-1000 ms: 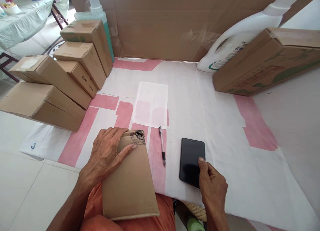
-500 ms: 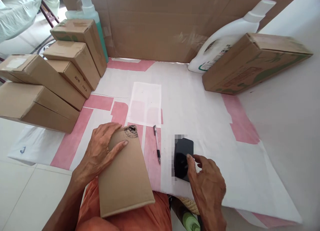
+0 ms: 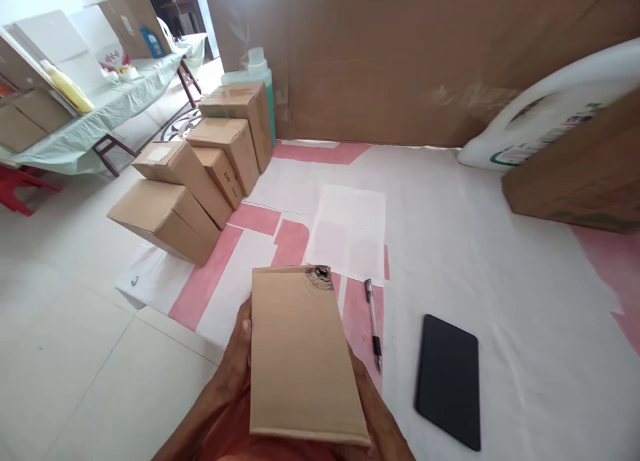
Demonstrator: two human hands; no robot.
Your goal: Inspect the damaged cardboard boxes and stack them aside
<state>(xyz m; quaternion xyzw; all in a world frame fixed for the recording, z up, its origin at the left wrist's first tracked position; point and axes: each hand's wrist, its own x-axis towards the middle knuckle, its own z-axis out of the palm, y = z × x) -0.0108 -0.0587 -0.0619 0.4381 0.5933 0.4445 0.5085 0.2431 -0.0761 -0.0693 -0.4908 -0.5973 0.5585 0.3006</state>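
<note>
A flat brown cardboard piece (image 3: pixel 303 354) is held over my lap at the table's near edge, its far end tilted toward the table. Black scribbled rings mark its far right corner. My left hand (image 3: pixel 239 351) grips its left edge, the thumb showing and the other fingers mostly hidden. Along the right edge is my right hand (image 3: pixel 367 388), closed on the cardboard with its fingers tucked out of sight underneath. To the right lies a dark, flat phone-like slab (image 3: pixel 449 381). Between that and the cardboard rests a pen (image 3: pixel 373 324) with black ends.
A white paper sheet (image 3: pixel 347 231) lies mid-table. Several cardboard boxes (image 3: pixel 200 174) line the left edge, with a green-liquid bottle (image 3: pixel 270 101) behind. At the right stand a white jug (image 3: pixel 555 108) and another box (image 3: pixel 585 168). A tall cardboard panel (image 3: pixel 370 61) closes the back.
My right hand has left the dark slab and moved to the cardboard's right edge. My left hand has slid down from the cardboard's top to its left side. The view has turned left.
</note>
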